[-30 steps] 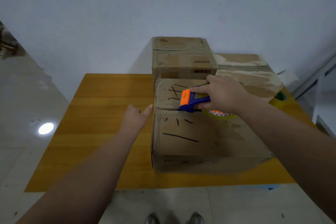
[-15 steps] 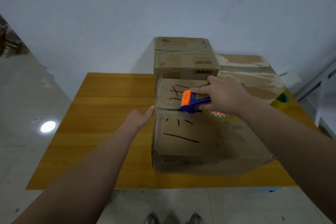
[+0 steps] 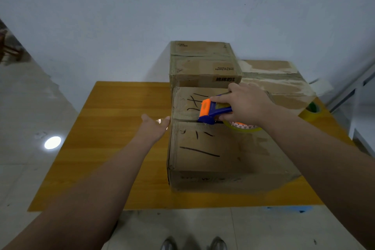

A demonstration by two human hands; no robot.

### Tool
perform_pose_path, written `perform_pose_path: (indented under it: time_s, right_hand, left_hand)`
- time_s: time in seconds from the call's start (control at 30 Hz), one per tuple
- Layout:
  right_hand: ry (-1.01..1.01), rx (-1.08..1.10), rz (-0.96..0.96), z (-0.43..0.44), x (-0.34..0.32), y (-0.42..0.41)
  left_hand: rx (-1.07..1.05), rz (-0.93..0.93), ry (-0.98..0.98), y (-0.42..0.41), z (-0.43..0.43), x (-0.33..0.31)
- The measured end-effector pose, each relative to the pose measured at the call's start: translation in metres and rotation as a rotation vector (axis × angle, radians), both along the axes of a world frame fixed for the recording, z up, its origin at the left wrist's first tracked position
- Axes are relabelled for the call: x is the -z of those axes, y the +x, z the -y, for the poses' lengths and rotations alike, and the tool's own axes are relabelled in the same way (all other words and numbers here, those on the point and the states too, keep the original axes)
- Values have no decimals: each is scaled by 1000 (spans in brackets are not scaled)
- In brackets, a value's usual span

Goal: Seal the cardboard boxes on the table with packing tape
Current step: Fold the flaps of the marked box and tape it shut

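A large cardboard box [image 3: 215, 154] with black marker strokes lies at the near middle of the wooden table [image 3: 121, 128]. My right hand [image 3: 245, 103] grips a blue and orange tape dispenser [image 3: 211, 110] that rests on the box's centre seam, its yellowish tape roll [image 3: 242, 127] behind the hand. My left hand [image 3: 155, 128] is at the box's left edge by the seam, fingers straight, with a shiny bit of tape at the fingertips.
A smaller box [image 3: 205, 63] stands behind the near one, and a wider taped box [image 3: 278, 83] sits at the back right. A spare roll of yellow tape [image 3: 310, 110] lies at the table's right edge. My shoes show below the table.
My left hand has moved right and forward until it reaches the box's left edge at the seam. The dispenser and my right hand have stayed nearly in place.
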State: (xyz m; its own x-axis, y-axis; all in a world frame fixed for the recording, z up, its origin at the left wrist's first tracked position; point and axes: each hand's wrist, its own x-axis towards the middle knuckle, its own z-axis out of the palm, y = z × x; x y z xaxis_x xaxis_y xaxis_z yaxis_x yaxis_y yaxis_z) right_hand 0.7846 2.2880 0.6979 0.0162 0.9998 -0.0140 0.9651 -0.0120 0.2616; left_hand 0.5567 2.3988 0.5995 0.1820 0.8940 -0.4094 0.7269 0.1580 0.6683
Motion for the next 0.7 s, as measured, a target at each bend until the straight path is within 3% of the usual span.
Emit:
perform_pose_path:
  time_s: [0.07, 0.17, 0.23, 0.3, 0.33, 0.43, 0.53, 0.6, 0.7]
  right_hand:
    - [0, 4, -3, 0, -1, -1]
    - [6, 5, -9, 0, 0, -1]
    - [8, 4, -9, 1, 0, 0]
    - [9, 2, -8, 2, -1, 0]
    - [9, 0, -9, 2, -1, 1]
    - [3, -4, -17, 3, -2, 1]
    - [-5, -11, -24, 3, -4, 1]
    - [-16, -16, -35, 3, -6, 2]
    - [-31, -29, -48, 3, -10, 5]
  left_hand:
    - [-22, -1, -37, -6, 0, 4]
    - [-61, -84, 164, -15, 0, 0]
    - [-82, 133, 231, -13, 0, -8]
    - [-49, 406, 40, -5, 10, -19]
    - [6, 439, -75, 0, 16, -22]
    - [140, 320, -232, 13, 27, -15]
    - [122, 350, -284, 15, 32, -7]
    - [191, 329, -159, 14, 32, -5]
    - [621, 0, 346, 15, 19, 0]
